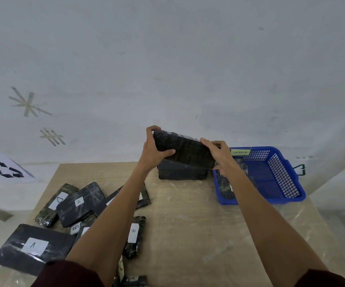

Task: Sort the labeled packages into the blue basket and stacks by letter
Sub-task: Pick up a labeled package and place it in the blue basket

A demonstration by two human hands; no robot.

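A black wrapped package (185,151) is held tilted over a stack of black packages (182,172) at the table's far edge. My left hand (154,151) grips its left end, thumb across the front. My right hand (219,154) grips its right end. The blue basket (279,177), tagged "ABNORMAL", stands to the right of the stack with dark packages inside. Several loose packages lie at the near left, among them an A package (33,246), another A package (80,204), a D package (55,204) and a B package (134,235).
The wooden table (198,224) ends against a white wall just behind the stack and basket. A sheet with a recycling symbol (6,168) lies to the left beyond the table. My forearms cross over part of the loose pile.
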